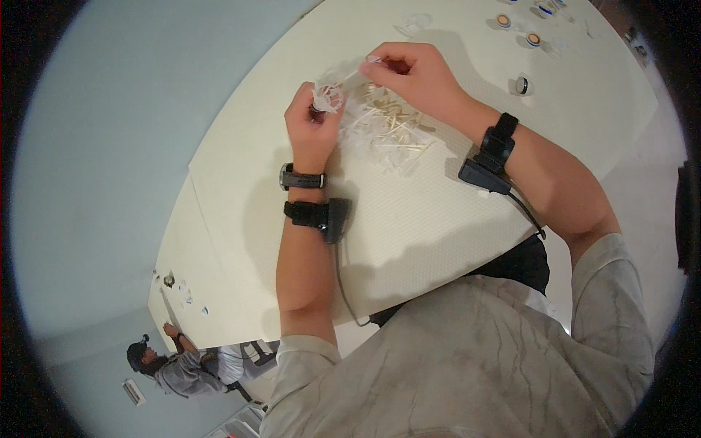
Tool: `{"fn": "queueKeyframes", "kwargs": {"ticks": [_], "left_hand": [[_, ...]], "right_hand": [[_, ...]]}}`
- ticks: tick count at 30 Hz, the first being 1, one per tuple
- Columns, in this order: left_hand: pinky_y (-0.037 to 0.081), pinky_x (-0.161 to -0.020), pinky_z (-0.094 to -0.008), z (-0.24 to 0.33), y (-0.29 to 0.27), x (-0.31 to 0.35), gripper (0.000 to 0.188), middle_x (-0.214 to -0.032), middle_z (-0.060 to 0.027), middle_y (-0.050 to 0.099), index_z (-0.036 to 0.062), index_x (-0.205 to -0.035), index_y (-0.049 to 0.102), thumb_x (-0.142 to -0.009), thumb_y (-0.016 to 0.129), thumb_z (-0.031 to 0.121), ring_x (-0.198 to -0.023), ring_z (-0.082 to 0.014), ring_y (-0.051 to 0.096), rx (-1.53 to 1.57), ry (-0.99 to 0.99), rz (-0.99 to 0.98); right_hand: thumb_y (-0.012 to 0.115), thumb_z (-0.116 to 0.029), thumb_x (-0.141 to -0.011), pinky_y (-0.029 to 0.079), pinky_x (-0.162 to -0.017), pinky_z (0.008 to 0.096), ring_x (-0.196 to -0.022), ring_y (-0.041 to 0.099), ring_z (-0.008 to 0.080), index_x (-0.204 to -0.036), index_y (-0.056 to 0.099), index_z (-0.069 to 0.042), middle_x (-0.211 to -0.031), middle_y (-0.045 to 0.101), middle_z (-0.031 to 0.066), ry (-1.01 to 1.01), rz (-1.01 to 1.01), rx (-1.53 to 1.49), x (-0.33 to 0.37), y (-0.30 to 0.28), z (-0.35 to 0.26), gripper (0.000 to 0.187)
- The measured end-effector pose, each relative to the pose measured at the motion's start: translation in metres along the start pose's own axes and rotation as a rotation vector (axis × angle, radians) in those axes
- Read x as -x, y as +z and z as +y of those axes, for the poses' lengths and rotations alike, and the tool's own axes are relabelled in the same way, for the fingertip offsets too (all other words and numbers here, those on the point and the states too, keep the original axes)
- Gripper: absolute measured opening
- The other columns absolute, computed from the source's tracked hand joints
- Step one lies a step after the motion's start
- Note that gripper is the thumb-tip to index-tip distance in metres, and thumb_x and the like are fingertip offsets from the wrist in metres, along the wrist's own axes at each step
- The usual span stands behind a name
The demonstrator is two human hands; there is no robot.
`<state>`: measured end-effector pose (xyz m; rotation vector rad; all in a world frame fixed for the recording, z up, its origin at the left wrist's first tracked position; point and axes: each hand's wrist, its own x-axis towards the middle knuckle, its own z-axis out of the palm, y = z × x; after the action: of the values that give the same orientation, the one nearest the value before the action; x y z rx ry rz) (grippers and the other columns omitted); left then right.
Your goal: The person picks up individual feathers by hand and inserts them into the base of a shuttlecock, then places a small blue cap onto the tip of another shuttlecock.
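My left hand (310, 130) is closed around a whitish bundle with thin prongs and clear plastic (328, 97), which sticks out above the fingers. My right hand (420, 73) is a little farther off to the right, its thumb and fingers pinched on a thin white stick-like piece (355, 73) that slants toward the left hand. Between and below the hands lies a loose pile of thin off-white sticks (394, 120) mixed with crumpled clear plastic (365, 142). What exactly these pieces are is too small to tell.
Clear plastic (415, 25) lies beyond the hands on the white table (409, 219). A small black-and-white round container (523, 85) and several small round pieces (534, 39) are at the far right. Another person (186, 369) sits at the table's left end, near small items.
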<state>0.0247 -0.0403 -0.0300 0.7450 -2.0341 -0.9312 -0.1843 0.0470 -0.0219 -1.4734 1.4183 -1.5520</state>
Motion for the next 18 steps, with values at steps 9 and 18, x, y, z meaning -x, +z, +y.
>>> {"fn": "queueKeyframes", "kwargs": {"ticks": [9,18], "left_hand": [[0.051,-0.077,-0.0249,0.002,0.0,0.0,0.023,-0.099,-0.0018,0.07,-0.0002,-0.114,0.069,-0.092,0.072,0.005,-0.088,-0.0087,0.061,-0.019,-0.01,-0.005],[0.049,-0.079,-0.0243,0.005,0.0,0.001,0.022,-0.099,-0.002,0.069,-0.0013,-0.114,0.067,-0.095,0.07,0.01,-0.089,-0.0081,0.06,0.016,-0.024,-0.026]], "right_hand": [[0.073,-0.028,-0.094,0.045,-0.06,0.0269,-0.063,0.051,0.0092,-0.096,0.073,-0.001,-0.07,0.065,0.0032,-0.048,0.051,0.019,0.003,-0.001,-0.005,0.027],[0.074,-0.018,-0.094,0.04,-0.055,0.023,-0.06,0.046,0.0059,-0.096,0.072,-0.001,-0.07,0.062,-0.0006,-0.2,0.074,0.099,0.006,-0.001,-0.009,0.017]]}}
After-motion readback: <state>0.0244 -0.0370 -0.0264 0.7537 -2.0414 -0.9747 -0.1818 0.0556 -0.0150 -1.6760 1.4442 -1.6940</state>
